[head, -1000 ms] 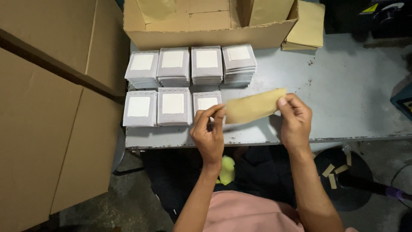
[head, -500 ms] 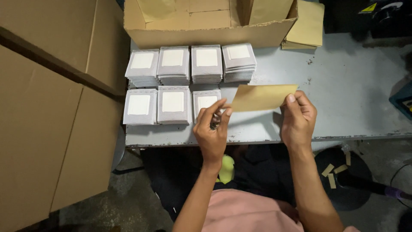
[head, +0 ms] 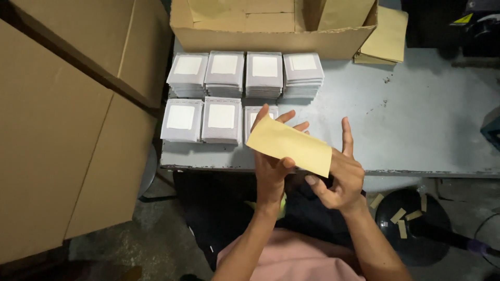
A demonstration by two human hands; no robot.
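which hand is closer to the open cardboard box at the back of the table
Left. The left hand sits almost straight in front of the cardboard box; the right hand is lower and further toward the table's near edge.

L hand point(head: 271, 156) raised, palm toward camera, fingers spread upward, thumb pinching in. R hand point(head: 338, 174) beside it, palm open, fingers straight up, thumb out. Both forearms angle up from the body.

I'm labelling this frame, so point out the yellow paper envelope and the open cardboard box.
Yellow paper envelope point(head: 289, 145), head view, middle of its flat face.
Open brown cardboard box point(head: 271, 39), head view, front wall.
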